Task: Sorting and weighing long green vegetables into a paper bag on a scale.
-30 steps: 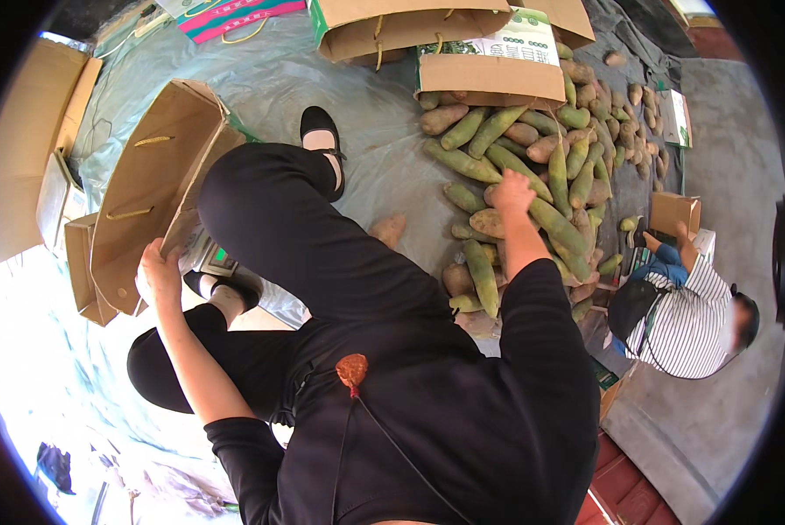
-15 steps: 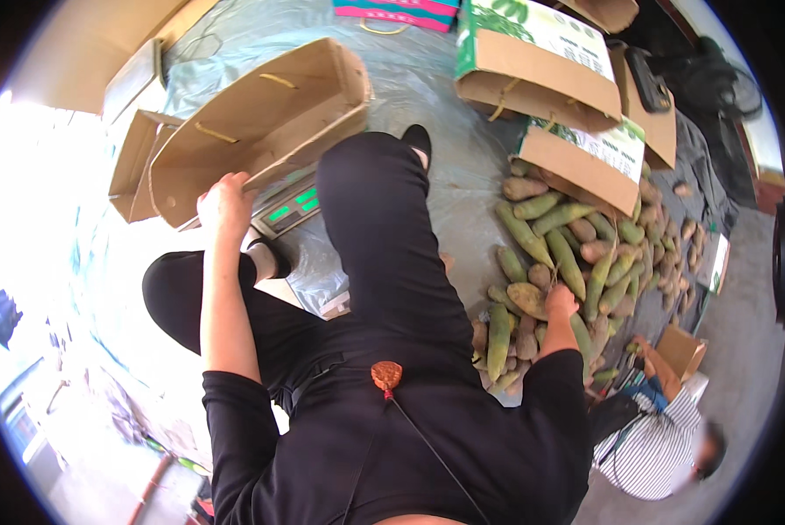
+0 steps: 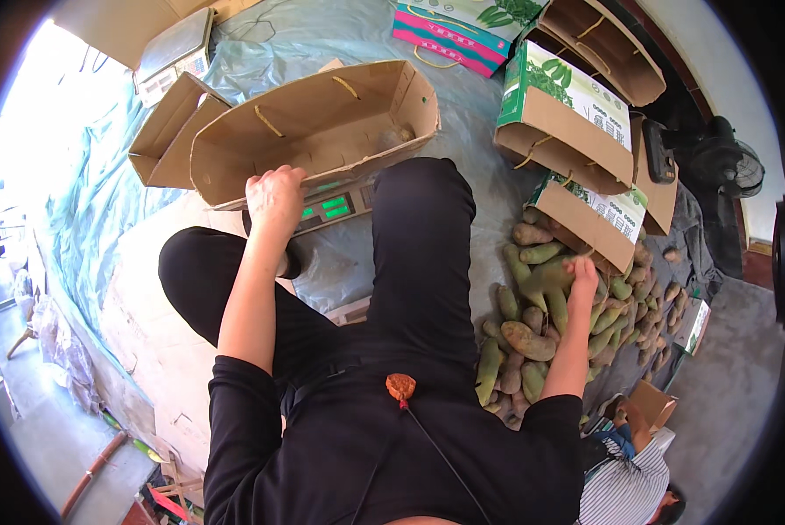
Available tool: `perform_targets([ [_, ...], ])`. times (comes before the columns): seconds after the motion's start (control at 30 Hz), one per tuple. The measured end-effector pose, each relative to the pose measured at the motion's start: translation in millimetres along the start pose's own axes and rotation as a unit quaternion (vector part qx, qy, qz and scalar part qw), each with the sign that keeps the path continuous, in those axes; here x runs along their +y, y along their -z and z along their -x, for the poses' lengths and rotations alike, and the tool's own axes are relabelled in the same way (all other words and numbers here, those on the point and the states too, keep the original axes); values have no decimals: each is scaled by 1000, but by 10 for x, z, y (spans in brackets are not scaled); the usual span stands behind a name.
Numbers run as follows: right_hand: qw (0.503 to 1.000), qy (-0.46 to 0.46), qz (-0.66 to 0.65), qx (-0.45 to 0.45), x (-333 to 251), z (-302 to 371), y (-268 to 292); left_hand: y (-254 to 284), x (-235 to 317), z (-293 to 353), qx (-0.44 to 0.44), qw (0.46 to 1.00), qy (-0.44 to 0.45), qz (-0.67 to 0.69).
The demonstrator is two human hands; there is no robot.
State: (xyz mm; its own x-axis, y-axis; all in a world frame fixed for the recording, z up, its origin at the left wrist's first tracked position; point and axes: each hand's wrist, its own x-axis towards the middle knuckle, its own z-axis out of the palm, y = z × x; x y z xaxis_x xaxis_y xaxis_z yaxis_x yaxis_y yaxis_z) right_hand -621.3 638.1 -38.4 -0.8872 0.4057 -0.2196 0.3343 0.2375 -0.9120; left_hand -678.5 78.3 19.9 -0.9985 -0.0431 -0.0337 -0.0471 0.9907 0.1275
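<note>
My left hand [image 3: 277,194] is closed over the near rim of a long open cardboard box [image 3: 309,118] with yellow cord handles. A small brownish thing shows at its right end. Under the box sits a scale [image 3: 333,210] with green lit digits. Out to the right, my right hand [image 3: 582,273] pinches the end of a green radish [image 3: 548,278], which is blurred by motion. It is held over a heap of green and pinkish-brown radishes [image 3: 532,341]. My knees come between the box and the heap.
Green-and-white cartons [image 3: 563,83] lie open beyond the heap, near a black fan [image 3: 729,162]. A smaller cardboard box [image 3: 178,131] and a second scale [image 3: 175,52] are at far left. A pink-and-teal carton [image 3: 454,39] stands at the back. At lower right, a person in stripes [image 3: 624,481] handles a box.
My right hand has lifted off the heap with a radish and moved farther away from me. My left hand stays on the box rim. The whole view has shifted.
</note>
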Motion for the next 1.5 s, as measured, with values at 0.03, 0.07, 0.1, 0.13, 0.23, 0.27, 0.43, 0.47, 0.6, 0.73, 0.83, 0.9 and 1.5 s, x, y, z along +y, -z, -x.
perform_targets([
  [0.03,999,33,-1,-26,-249,-36,-167,-7,-4,-6,0,1000,-7,-5],
  [0.07,997,65,30,-32,-543,-50,-370,-5,-9,-2,3,1000,-5,-5],
  [0.1,993,97,62,-37,-867,-52,-566,-9,-1,-4,1,1000,-6,-8],
  [0.13,989,130,52,-54,-1186,-63,-749,-5,-1,-1,-1,1000,-6,-13],
  [0.23,965,246,10,-92,-2096,-38,-1176,6,12,0,2,1000,-10,-8],
  [0.27,956,272,-15,-110,-2357,-35,-1308,4,16,-2,2,1000,-9,-13],
  [0.43,873,362,-155,-287,-3226,18,-2138,0,-3,-12,15,1000,-8,-11],
  [0.47,872,351,-137,-313,-3308,69,-2329,-15,-10,-18,19,1000,-10,-7],
  [0.6,851,358,-6,-383,-3247,208,-3357,12,-35,53,23,1000,-5,-8],
  [0.73,750,483,132,-432,-2703,256,-4285,-36,21,-40,12,1000,-7,-14],
  [0.83,747,434,182,-470,-2578,333,-4503,-56,19,-43,0,1000,-1,-13],
  [0.9,750,363,293,-468,-2508,289,-4475,-35,29,-45,-13,1000,-3,-19],
  [1.5,937,48,294,-183,307,-629,-950,13,34,-54,-57,998,9,-33],
])
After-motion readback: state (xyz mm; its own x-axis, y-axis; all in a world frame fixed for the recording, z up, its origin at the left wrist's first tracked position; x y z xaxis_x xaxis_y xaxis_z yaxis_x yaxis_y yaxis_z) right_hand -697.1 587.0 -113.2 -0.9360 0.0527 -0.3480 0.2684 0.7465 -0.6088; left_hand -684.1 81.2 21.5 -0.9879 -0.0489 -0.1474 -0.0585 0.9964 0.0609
